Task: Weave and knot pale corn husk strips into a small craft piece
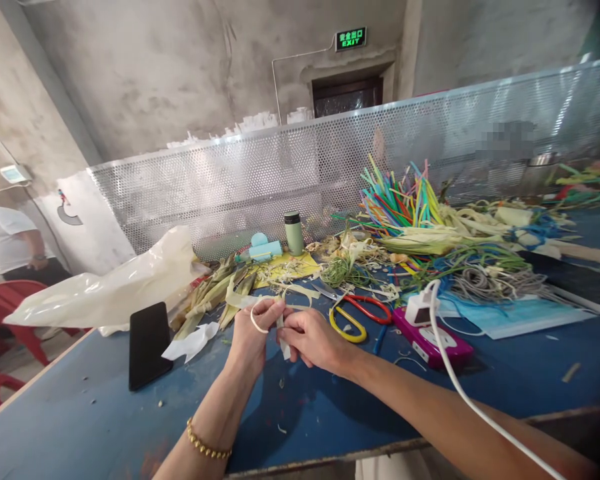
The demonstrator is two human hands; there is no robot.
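Observation:
My left hand (253, 333) and my right hand (310, 337) meet above the blue table. Both are closed, pinching a pale strip of corn husk (285, 347) between them; one end hangs down below the fingers. A thin white loop lies across the back of my left hand. Just right of my right hand are scissors (365, 310) with one red and one yellow handle. Behind my hands lie dried husk leaves (210, 300) and pale scraps. A white scrap of paper (193, 341) is to the left of my left hand.
A black phone (149, 347) and a plastic bag (115, 287) lie left. At right are a magenta device (433, 340) with a white charger and cable, a blue mask (520, 317) and colourful pipe cleaners (405, 200). A green bottle (294, 235) stands before the perforated metal screen (250, 187). A seated person is far left.

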